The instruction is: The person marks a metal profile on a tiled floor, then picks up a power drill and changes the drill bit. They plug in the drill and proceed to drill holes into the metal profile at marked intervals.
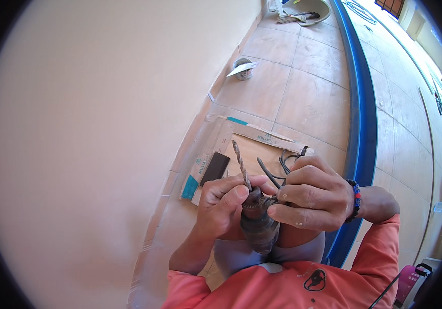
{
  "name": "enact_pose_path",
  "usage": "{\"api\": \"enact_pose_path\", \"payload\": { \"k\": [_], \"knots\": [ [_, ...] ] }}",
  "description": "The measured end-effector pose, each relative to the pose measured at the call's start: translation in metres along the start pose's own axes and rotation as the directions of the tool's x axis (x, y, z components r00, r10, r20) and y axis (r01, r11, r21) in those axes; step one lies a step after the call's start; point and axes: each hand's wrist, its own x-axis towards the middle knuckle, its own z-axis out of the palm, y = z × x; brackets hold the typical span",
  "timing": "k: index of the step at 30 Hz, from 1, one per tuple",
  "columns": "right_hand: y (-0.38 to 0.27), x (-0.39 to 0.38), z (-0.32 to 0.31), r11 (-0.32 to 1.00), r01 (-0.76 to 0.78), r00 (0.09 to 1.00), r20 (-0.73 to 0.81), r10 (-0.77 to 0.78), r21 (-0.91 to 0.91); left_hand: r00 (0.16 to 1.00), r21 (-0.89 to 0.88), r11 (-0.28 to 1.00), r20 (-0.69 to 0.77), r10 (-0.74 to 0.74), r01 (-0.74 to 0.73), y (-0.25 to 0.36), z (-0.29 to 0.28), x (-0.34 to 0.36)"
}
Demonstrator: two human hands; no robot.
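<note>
A dark, worn power drill (259,226) stands upright between my thighs, its chuck pointing up and away from me. From the chuck rises a long spiral drill bit (240,159). My left hand (223,201) pinches the bit's base between thumb and forefinger, right at the chuck's mouth. My right hand (316,195) is closed against the chuck's right side, fingers curled and thumb pressed in. Whatever it grips there is hidden by the fingers. The drill's lower part drops out of sight behind my shirt.
Beyond my hands an opened flat carton (267,138) lies on the tiles, with a dark rectangular object (214,169) and a black cable (285,162). A blue metal beam (361,103) runs along my right. Farther off are a small pot (243,72) and a basin (316,10) by the wall.
</note>
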Motion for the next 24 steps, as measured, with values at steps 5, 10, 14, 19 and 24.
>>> {"api": "enact_pose_path", "payload": {
  "k": [5, 10, 14, 19, 24],
  "knots": [
    [-0.009, 0.021, -0.004, 0.99, 0.07, 0.986, 0.158, -0.05, -0.122, 0.999, 0.025, 1.0, 0.05, 0.004, -0.005, -0.003, -0.01, 0.002],
    [-0.013, 0.042, -0.008, 0.972, 0.125, 0.944, 0.326, -0.054, -0.201, 1.0, 0.003, 1.0, 0.024, 0.006, -0.006, -0.004, -0.013, 0.003],
    [-0.017, 0.048, -0.006, 0.946, 0.149, 0.916, 0.401, -0.021, -0.289, 0.995, 0.057, 0.998, -0.094, -0.033, 0.038, 0.0, -0.008, 0.006],
    [-0.03, 0.052, -0.004, 0.923, 0.006, 0.857, 0.478, 0.194, -0.385, 0.997, 0.026, 0.998, -0.062, -0.047, 0.049, -0.004, -0.009, 0.011],
    [-0.041, 0.066, 0.006, 0.357, -0.929, 0.355, 0.486, 0.799, 0.091, 0.994, -0.077, 0.997, -0.104, -0.012, 0.004, -0.021, -0.014, 0.015]
  ]
}}
